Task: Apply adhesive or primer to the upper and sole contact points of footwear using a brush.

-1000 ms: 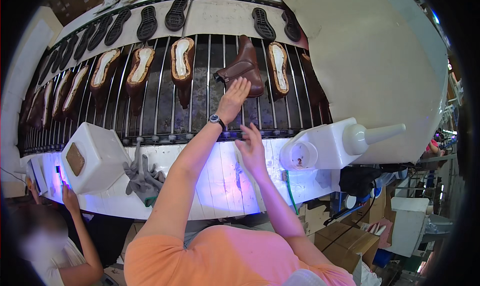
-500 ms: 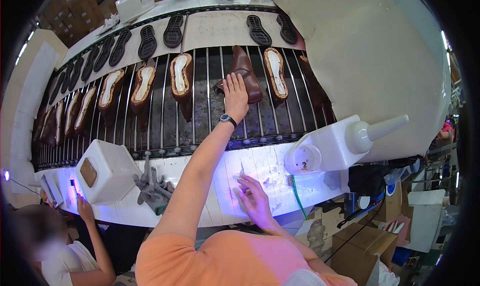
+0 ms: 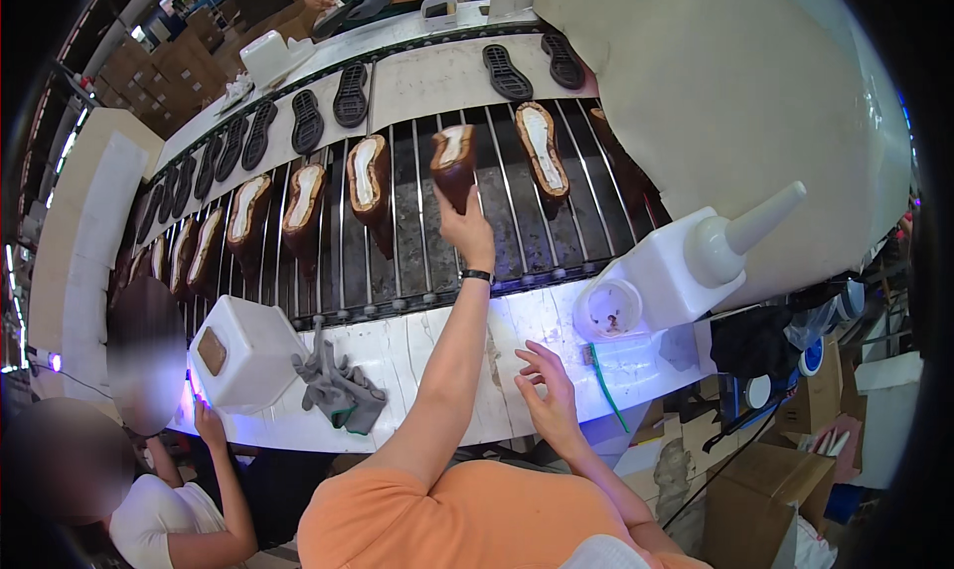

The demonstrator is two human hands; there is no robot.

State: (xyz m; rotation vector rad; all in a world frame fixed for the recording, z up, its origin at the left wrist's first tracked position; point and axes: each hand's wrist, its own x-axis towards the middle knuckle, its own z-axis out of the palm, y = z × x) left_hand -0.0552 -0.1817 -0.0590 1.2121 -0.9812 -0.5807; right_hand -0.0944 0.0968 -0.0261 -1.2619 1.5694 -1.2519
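Note:
My left hand (image 3: 467,233) is closed around a brown leather boot upper (image 3: 456,171), over the metal bars of the rack (image 3: 417,261). The boot's pale, sole-less underside faces up and away from me; whether it touches the bars I cannot tell. Over the white table edge (image 3: 507,410), my right hand (image 3: 550,395) holds nothing, its fingers loosely bent and apart. More uppers lie underside up to either side, among them a left neighbour (image 3: 369,181) and a right one (image 3: 543,152).
Black rubber soles (image 3: 351,95) line the far shelf. Nearby are a white jug (image 3: 248,355), grey gloves (image 3: 338,385), a clear cup (image 3: 609,309), a white spouted bottle (image 3: 686,266) and a green-handled brush (image 3: 604,385). One person sits at left; another holds a sole across the line.
The boot upper lay on its side under my flat left hand; now that hand grips it, turned underside up. My right hand has shifted slightly right. A person's hands have appeared at the far side.

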